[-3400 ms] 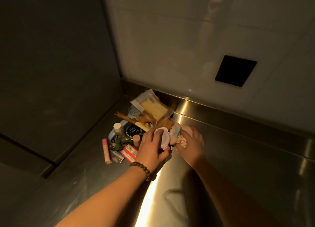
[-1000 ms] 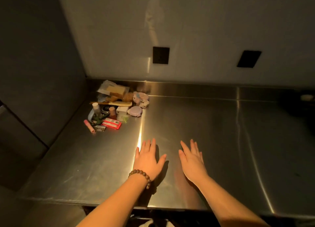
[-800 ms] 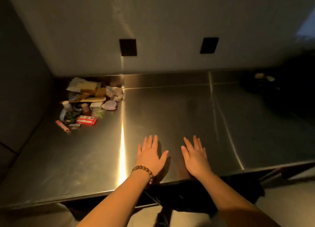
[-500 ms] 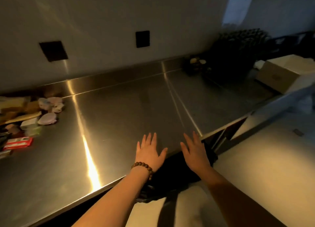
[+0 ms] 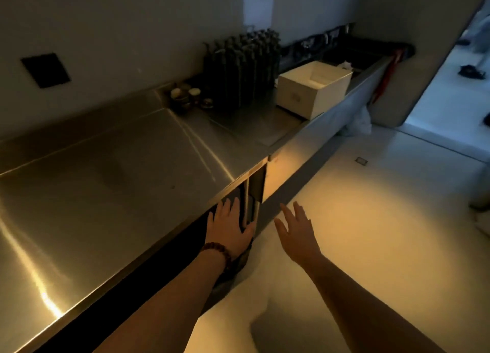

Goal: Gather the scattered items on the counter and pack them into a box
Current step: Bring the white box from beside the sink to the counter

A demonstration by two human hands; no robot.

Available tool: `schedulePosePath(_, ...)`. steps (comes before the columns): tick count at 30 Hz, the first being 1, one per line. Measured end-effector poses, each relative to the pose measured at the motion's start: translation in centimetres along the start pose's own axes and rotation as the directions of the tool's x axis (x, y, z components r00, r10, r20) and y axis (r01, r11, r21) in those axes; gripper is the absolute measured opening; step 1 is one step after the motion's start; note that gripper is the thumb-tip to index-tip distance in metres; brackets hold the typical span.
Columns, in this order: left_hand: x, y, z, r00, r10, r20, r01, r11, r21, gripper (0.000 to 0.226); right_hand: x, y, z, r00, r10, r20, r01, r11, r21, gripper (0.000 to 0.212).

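Head view, down along counter (image 5: 111, 182)

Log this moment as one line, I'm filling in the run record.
phase: heading toward box | left hand: open, empty | right hand: open, empty | white box: open, far along counter | items: out of view

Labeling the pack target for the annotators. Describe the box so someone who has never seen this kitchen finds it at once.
Follow the long steel counter away from the hands toward the far end. Just past the dark rack of tall black bottles, at the counter's front edge, sits the box. It is the only pale thing there: white, square, open on top, while everything beside it is dark.
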State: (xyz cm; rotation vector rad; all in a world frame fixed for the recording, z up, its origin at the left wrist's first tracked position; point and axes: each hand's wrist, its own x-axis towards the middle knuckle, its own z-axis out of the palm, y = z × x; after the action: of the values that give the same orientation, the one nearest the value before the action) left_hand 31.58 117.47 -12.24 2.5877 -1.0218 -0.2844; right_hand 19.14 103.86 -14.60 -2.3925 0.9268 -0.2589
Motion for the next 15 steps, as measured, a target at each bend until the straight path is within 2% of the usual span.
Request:
schedulePosePath(6,7.5,9.4,2.8,1.000,0.004,-0.016,-0.004,1.000,-0.019,0.078,5.9,8.8,-6.3,0.998,0.054,0.018,-0.054,0.998,-0.024,0.056)
schedulePosePath(15,18.1,17.2,4.4,0.998,-0.011,-0.063,0.010,1.000,-0.006,0.078,17.2,14.5,-13.8,0.999,0.011,-0.044,-0.013,0.999,-0.045,0.054)
